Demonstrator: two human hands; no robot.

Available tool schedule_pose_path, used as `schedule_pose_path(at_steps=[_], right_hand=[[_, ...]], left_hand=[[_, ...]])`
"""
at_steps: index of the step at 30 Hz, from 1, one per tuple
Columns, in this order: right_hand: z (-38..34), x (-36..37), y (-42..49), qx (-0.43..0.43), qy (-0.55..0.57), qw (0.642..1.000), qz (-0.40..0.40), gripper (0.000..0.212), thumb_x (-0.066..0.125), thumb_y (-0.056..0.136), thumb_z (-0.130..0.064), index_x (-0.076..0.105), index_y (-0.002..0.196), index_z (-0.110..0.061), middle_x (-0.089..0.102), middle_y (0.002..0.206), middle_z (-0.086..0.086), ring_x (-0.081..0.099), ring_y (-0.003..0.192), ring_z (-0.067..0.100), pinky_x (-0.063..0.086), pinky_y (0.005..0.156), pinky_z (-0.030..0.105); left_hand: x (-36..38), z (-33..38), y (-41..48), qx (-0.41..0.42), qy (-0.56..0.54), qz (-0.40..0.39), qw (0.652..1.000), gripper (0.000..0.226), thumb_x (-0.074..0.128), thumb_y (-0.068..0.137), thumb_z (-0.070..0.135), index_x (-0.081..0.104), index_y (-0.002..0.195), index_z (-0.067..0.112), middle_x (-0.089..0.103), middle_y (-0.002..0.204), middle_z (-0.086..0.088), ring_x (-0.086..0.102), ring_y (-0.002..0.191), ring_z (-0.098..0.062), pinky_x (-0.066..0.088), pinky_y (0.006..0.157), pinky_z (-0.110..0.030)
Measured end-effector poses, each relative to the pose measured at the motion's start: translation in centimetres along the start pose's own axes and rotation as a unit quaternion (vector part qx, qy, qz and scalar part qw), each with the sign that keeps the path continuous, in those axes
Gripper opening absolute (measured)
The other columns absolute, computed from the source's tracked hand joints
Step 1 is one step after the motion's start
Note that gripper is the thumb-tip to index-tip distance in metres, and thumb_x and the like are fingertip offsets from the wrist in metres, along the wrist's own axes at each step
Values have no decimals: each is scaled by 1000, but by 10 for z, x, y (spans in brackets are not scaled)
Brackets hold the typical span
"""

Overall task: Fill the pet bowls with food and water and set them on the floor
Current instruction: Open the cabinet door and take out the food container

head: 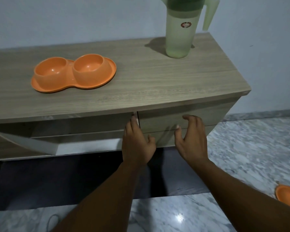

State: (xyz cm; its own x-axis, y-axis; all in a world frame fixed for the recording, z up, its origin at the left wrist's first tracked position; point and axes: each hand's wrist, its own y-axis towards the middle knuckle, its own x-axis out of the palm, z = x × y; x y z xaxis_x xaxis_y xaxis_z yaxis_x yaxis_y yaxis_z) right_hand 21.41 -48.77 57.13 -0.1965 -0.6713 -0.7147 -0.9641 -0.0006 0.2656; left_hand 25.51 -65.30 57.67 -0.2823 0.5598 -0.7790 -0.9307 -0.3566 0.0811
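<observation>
1. Two joined cups make up the orange double pet bowl (73, 73), which sits on the wooden worktop (157, 77) toward its left half; both cups look empty.
2. Its long axis runs left to right and climbs slightly toward the back wall at the right end, so the right cup lies a little farther from the camera than the left one. Both cups open upward.
3. Near the worktop's far right corner a pale green pitcher (180, 29) stands upright, well apart from the bowl, with its handle pointing right.
4. Below the worktop's front edge, the left hand (137, 141) reaches to the gap between two cabinet fronts, its fingers (134, 121) straight and close together with the tips at the edge of the right drawer front (174, 121). It holds nothing.
5. Just right of it, the right hand (191, 138) is spread wide and curled in front of the same drawer front; whether it touches the panel is hard to say because of blur. It also holds nothing.
6. From both hands the bowl lies up and to the left, on the surface above them and well apart from either.
7. At the left, a cabinet door (45, 144) appears to be swung open.
8. On the marble floor (249, 148) at the frame's right edge, part of a second orange object (287, 196) shows.
</observation>
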Motion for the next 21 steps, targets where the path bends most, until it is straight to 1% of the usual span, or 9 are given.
schedule_pose_path(at_steps=[3,6,8,10,12,16,18,20,21], right_hand=[[-12,4,4,64,64,996,-12,49,55,99,-24,44,145,-8,44,149,8,45,135,22,32,102,22],[-24,8,6,73,72,995,-15,55,54,100,-22,39,150,-7,40,156,8,41,141,21,27,106,21],[-29,10,8,75,66,995,-18,57,53,99,-22,38,152,-6,38,158,10,38,144,23,28,111,24],[-31,11,10,65,50,996,-32,59,52,99,-22,36,153,-6,36,160,11,35,147,25,30,117,33],[-30,12,10,55,32,997,-42,59,51,98,-23,36,154,-8,32,163,11,32,149,25,30,119,37],[-27,10,7,50,21,998,-44,60,53,97,-19,37,153,-9,31,163,10,30,150,24,28,119,36],[-26,8,6,43,14,997,-55,60,53,97,-18,37,154,-9,30,164,9,27,151,22,26,118,33],[-24,6,5,27,-2,997,-70,60,53,97,-17,37,154,-9,29,164,7,26,151,20,24,118,30],[-24,6,5,18,-10,997,-74,60,53,97,-16,37,154,-9,30,164,8,26,151,20,24,117,29]], left_hand=[[0,12,7,-42,-38,-7,998,88,69,83,27,22,155,7,32,154,-11,36,139,-29,38,111,-39],[3,16,7,-36,-29,-9,999,90,67,83,32,19,156,10,22,158,-8,30,143,-28,38,112,-41],[5,15,5,-35,-30,-16,999,92,66,82,35,17,157,12,18,159,-7,29,144,-27,40,110,-42],[5,14,6,-36,-37,-14,999,93,67,82,36,17,156,12,18,158,-7,31,142,-28,42,108,-43],[4,14,6,-27,-41,-9,999,92,68,82,36,18,156,12,19,157,-7,32,141,-27,42,108,-41],[3,14,7,-35,-96,12,995,87,70,80,32,26,153,15,24,153,-2,38,136,-23,38,98,-28],[1,13,6,-42,-116,12,992,84,70,80,29,28,152,16,26,151,0,38,135,-21,35,94,-25],[-1,7,4,-5,-69,16,997,82,69,81,28,30,152,15,27,151,-3,35,137,-23,39,98,-30],[-2,4,3,35,-21,18,999,81,67,80,28,32,151,13,27,152,-7,33,139,-26,41,103,-36]])
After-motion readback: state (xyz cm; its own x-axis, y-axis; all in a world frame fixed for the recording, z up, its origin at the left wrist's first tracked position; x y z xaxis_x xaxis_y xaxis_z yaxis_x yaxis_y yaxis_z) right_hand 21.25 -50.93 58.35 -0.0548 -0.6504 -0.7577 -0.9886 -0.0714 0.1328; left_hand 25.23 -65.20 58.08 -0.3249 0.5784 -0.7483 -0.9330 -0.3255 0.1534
